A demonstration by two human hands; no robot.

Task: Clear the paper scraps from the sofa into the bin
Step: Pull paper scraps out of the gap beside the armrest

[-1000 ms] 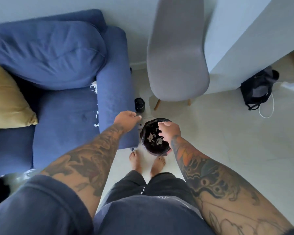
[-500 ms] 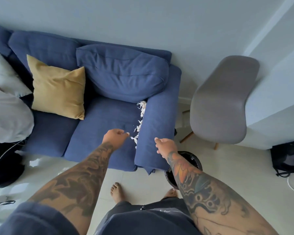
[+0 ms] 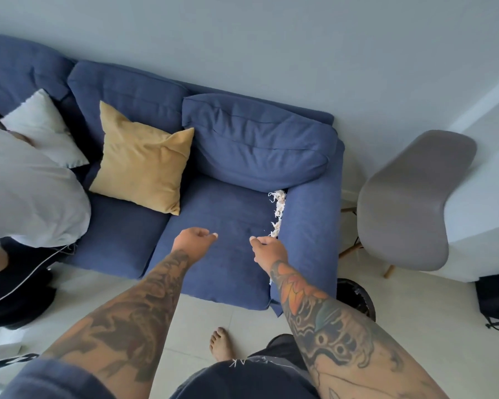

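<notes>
Paper scraps lie wedged along the crease between sofa seat and armrest. Both hands, left hand and right hand, hang loosely curled, holding nothing. Best rake the crease toward the front, gather a full pinch, then carry it to the bin.

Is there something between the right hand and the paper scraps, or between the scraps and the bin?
Nothing visible blocks the right hand from the scraps in the crease beside the armrest. That armrest stands between the scraps and the bin on the floor, so they must go over it.
</notes>
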